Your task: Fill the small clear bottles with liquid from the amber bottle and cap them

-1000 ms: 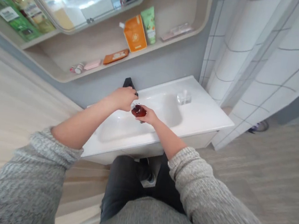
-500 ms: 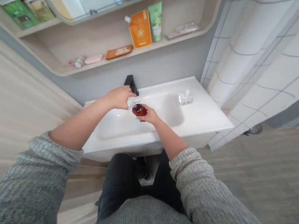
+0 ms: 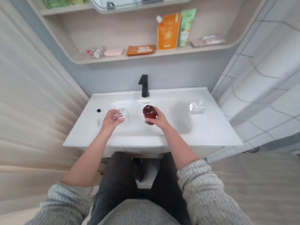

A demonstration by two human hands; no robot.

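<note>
A dark amber bottle (image 3: pixel 148 116) is gripped by my right hand (image 3: pixel 160 119) above the white sink basin (image 3: pixel 136 130). Its neck faces away from me and its mouth looks uncovered. My left hand (image 3: pixel 111 120), to the left of the bottle and apart from it, has its fingers closed on a small clear plastic piece (image 3: pixel 120 113). Blur hides whether this piece is a cap or a pump top. Behind the bottle stands the black faucet (image 3: pixel 144 86).
A clear container (image 3: pixel 197 107) rests on the basin's right side. The shelf above holds an orange pouch (image 3: pixel 168 33), a green tube (image 3: pixel 185 27), an orange packet (image 3: pixel 141 50) and a pink case (image 3: pixel 113 52). A pale curtain (image 3: pixel 22 109) hangs at the left.
My left hand has moved from the bottle's neck to the left and towards me, taking the clear piece along. My right hand still holds the bottle. The view has shifted.
</note>
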